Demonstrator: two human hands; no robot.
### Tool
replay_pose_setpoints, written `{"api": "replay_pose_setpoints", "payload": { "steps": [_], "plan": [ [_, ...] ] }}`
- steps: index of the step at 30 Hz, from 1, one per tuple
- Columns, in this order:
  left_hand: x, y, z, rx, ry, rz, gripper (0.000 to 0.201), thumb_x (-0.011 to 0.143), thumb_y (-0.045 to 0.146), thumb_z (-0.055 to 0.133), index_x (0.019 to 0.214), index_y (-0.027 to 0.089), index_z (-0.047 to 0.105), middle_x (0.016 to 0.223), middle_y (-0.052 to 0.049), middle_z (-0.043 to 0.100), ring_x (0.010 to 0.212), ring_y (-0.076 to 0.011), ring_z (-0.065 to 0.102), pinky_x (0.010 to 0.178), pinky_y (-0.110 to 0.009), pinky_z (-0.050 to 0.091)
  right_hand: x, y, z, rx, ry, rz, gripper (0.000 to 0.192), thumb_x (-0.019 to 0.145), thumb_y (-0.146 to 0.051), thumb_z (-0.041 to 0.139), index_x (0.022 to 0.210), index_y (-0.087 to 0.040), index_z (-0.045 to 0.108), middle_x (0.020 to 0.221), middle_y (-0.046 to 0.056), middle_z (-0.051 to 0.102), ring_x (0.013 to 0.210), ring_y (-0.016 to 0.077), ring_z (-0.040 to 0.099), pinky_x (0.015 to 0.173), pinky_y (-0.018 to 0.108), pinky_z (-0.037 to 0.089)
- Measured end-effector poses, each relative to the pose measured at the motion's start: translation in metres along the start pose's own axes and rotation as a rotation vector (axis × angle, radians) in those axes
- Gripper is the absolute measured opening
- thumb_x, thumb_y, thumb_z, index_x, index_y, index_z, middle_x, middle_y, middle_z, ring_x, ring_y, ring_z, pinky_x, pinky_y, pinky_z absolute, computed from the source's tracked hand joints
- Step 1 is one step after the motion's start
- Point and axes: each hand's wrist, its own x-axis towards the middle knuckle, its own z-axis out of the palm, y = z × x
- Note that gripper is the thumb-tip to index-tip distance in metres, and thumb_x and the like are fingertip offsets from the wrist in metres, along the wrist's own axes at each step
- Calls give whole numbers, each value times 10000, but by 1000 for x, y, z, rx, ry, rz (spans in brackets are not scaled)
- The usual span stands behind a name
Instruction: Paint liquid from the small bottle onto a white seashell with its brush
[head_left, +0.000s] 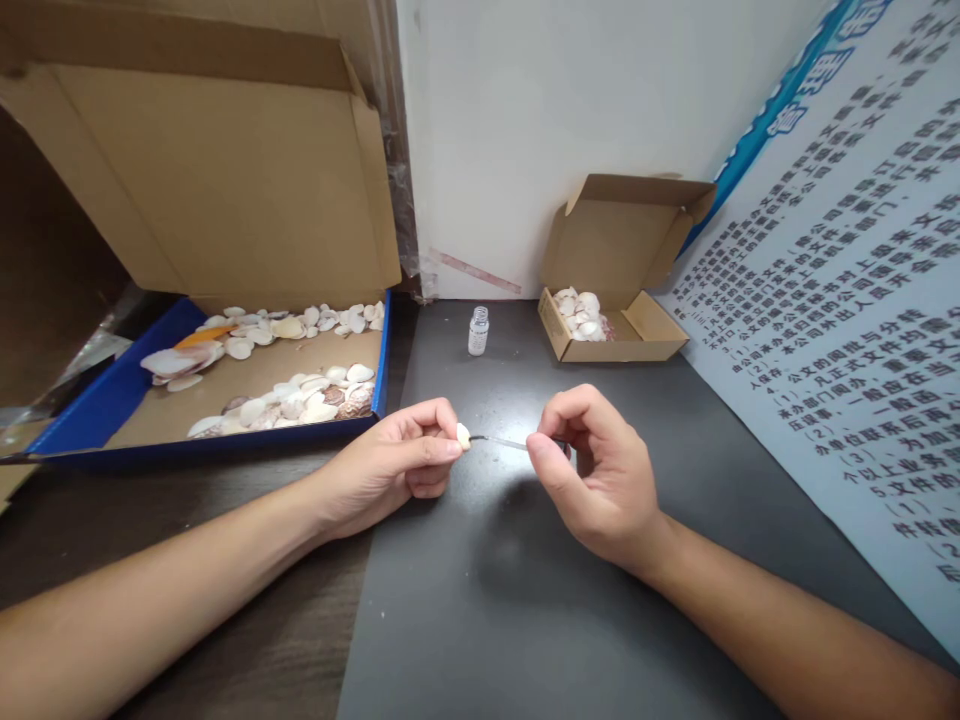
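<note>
Between the thumb and fingers of my left hand [412, 447] is a small whitish shell [463, 437]. My right hand [596, 470] is closed on a thin brush [502, 441] with a clear stem and a dark tip. The brush tip points left and meets the edge of the shell, or comes very close to it. My right fingers partly hide the brush's dark handle end. Beyond both hands, a small clear bottle [478, 332] with a white label stands upright, its neck uncapped.
At left lies an open blue-edged cardboard box [225, 385] holding many shells [300, 400] in two groups. A smaller open box [626, 350], back right, has white shells [581, 312] in its left part. A printed sheet [847, 330] leans along the right side of the dark mat [480, 640].
</note>
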Motion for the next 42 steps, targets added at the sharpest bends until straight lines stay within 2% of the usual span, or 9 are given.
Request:
{"api": "replay_pose_setpoints", "payload": {
  "steps": [4,7,12,16,19,23,31,37,42],
  "plan": [
    [-1,1,2,8,27,-7,229,745,227,809,737,162,590,609,61,482,481,-30,316,476,-182,229,2,-2,1,-81,-11,-5,204,830,-182,645,788,-251,457,595,-83,418,466,93,396,430,242,346],
    [-1,1,2,8,28,-3,227,741,223,812,735,166,592,586,67,461,480,-34,314,474,-182,226,0,-1,2,-3,-29,-25,165,862,-192,620,813,-250,473,624,-75,453,486,93,428,448,237,370],
    [-1,0,1,-5,17,-6,220,742,217,814,749,167,600,613,64,489,474,-27,321,478,-183,230,1,1,0,9,65,15,168,878,-175,608,814,-246,470,634,-76,446,491,87,405,453,232,347],
    [-1,0,1,-10,13,-5,210,753,226,809,754,165,608,610,66,480,480,-26,325,483,-181,232,1,3,0,0,-13,55,185,861,-207,637,800,-246,467,619,-75,427,499,100,413,462,244,364],
    [-1,0,0,1,9,-1,203,764,220,798,750,165,603,616,63,487,482,-26,324,486,-183,236,2,4,0,7,15,25,152,885,-208,591,796,-243,473,627,-66,466,500,99,428,465,243,371],
    [-1,0,0,9,10,1,211,776,236,790,749,171,591,581,75,433,484,-33,319,492,-184,240,3,6,1,-88,12,75,172,873,-223,608,776,-239,467,592,-75,421,481,97,385,446,244,333],
    [-1,-1,1,-10,18,34,201,793,203,775,747,172,581,603,62,498,475,-31,325,480,-182,243,3,4,1,3,32,64,144,916,-200,533,794,-237,466,608,-68,438,489,95,409,454,233,349],
    [-1,-1,2,-27,34,74,188,830,194,743,760,182,568,598,71,489,469,-31,317,477,-184,246,5,6,4,-72,-44,129,166,910,-212,547,772,-232,458,589,-74,416,487,94,399,461,232,341],
    [0,-4,3,-1,54,96,199,804,198,773,760,179,580,606,71,497,488,-35,333,475,-180,246,6,5,5,-38,-35,130,165,910,-207,543,773,-230,454,589,-78,415,480,88,396,458,224,333]
  ]
}}
